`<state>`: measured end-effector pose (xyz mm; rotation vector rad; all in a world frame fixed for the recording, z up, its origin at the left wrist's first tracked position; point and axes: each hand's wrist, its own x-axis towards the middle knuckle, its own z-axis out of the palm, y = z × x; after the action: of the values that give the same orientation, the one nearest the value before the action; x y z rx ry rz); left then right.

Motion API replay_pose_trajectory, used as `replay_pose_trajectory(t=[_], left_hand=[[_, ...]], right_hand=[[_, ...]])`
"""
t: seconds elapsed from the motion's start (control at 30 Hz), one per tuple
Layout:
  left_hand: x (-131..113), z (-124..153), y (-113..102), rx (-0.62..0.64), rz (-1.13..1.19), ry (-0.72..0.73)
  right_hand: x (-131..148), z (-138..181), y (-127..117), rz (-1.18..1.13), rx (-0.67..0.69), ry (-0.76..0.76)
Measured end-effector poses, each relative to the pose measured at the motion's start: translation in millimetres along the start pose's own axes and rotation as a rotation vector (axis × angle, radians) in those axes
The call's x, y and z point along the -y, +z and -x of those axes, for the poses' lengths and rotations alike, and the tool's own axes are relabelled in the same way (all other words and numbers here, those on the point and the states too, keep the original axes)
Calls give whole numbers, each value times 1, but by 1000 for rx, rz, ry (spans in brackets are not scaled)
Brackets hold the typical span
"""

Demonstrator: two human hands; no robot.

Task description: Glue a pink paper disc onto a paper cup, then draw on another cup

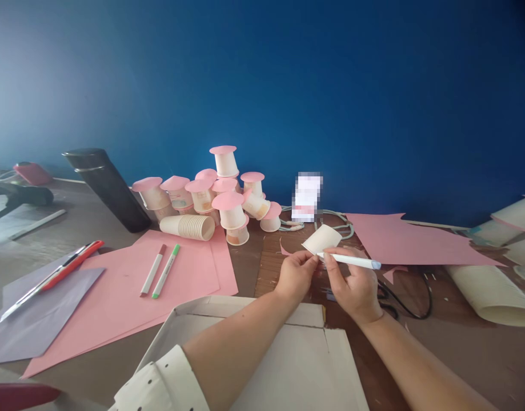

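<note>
A small white paper cup [323, 238] is tilted on its side above the brown table. My left hand [295, 275] has its fingers closed on the cup's near rim. In my right hand [355, 285] is a white marker pen [354, 261] with a pale blue end pointing right. The pen's tip is at the cup's lower edge, close to my left fingertips; whether it touches the cup I cannot tell. Beyond the cup, a phone with a blurred screen [306, 197] leans near the blue wall.
Stacked paper cups with pink discs [228, 210] stand left of centre, beside a lying cup stack [187, 226]. Pink sheets [180, 274] bear two markers [165, 271]. A red box cutter [52, 279] and black flask [110, 188] lie left; a white board [296, 365] is in front.
</note>
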<state>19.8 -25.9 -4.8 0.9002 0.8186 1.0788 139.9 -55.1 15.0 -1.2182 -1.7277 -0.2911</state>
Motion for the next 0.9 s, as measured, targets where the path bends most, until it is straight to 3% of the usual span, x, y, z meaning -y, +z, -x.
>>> replay_pose_trajectory(t=[0.17, 0.73, 0.9], left_hand=[[2, 0, -1, 11, -61, 28], [-1, 1, 1, -5, -105, 34], [-2, 0, 1, -42, 17, -61]], right_hand=[[-4, 2, 0, 15, -41, 40], [-3, 1, -1, -7, 22, 15], [-4, -1, -2, 25, -119, 55]])
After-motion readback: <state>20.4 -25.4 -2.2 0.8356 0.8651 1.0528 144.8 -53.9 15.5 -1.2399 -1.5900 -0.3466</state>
